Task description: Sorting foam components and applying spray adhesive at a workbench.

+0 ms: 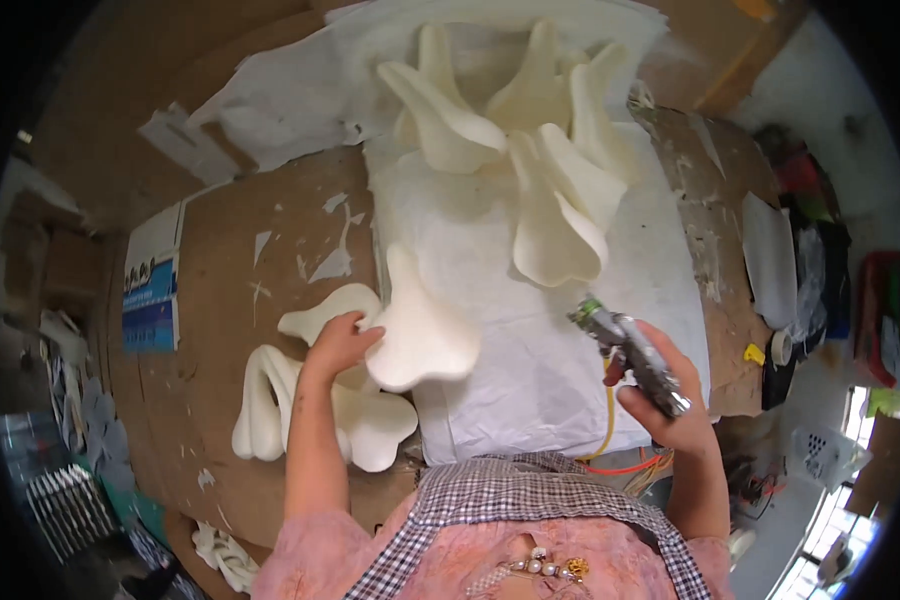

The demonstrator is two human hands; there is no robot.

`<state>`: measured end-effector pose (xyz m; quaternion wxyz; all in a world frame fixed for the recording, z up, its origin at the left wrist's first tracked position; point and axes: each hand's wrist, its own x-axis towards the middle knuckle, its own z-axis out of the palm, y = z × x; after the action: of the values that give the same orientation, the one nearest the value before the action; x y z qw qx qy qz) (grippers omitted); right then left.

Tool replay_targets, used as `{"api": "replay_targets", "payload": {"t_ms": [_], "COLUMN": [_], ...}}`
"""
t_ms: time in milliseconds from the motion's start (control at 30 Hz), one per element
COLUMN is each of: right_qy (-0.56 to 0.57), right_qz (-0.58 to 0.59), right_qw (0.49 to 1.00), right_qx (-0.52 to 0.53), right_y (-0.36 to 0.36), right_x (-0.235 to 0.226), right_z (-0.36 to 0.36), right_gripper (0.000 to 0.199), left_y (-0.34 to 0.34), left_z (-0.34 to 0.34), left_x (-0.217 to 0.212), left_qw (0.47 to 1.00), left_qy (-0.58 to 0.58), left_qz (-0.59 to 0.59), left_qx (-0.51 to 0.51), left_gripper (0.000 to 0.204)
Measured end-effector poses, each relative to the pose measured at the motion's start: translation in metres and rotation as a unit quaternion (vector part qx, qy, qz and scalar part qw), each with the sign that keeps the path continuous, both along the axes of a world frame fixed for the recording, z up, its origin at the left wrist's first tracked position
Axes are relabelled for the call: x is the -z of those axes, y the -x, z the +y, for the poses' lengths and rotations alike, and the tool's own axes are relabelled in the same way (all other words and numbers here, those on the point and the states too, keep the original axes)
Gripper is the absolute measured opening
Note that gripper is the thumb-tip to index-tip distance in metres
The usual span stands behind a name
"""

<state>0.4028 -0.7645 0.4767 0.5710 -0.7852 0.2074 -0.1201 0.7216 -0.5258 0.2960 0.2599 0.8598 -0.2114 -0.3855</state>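
Note:
My left hand [338, 345] grips the edge of a cream foam saddle-shaped piece [420, 330], which lies partly on the white sheet [530, 370] and partly over a pile of similar cream pieces [300, 400] on the brown bench. My right hand [670, 400] holds a metal spray gun [630, 355], its nozzle pointing up and left toward the sheet. A yellow hose [608, 420] and an orange one run down from the gun. Several more cream foam pieces [530, 150] lie in a heap at the far end of the sheet.
The brown cardboard-covered bench [230, 300] carries white scraps and a blue-and-white printed sheet [150, 300] at the left. A roll of tape [780, 348] and a small yellow thing sit at the right edge. Cluttered shelves and bags stand at the right.

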Motion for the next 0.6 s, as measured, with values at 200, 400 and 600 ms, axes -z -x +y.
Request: {"api": "replay_targets", "payload": {"t_ms": [200,400,600], "right_qy": [0.001,0.106,0.043], "right_qz": [0.043,-0.013,0.047], "right_qw": [0.999,0.994,0.997], "right_qx": [0.015,0.025,0.031], "right_y": [0.006,0.014,0.033], "right_x": [0.002,-0.015,-0.043], "right_z": [-0.005,0.003,0.002], "right_gripper": [0.056,0.060,0.060], "left_y": [-0.095,-0.146,-0.117], "left_z": [-0.116,-0.277,-0.273], "left_x": [0.013,0.092,0.064], "left_qw": [0.966,0.914,0.905], "left_qy": [0.238,0.305,0.279], "left_qz": [0.014,0.100,-0.316], "left_qx": [-0.103,-0.249,-0.054], "left_gripper": [0.051,0.058,0.033]}}
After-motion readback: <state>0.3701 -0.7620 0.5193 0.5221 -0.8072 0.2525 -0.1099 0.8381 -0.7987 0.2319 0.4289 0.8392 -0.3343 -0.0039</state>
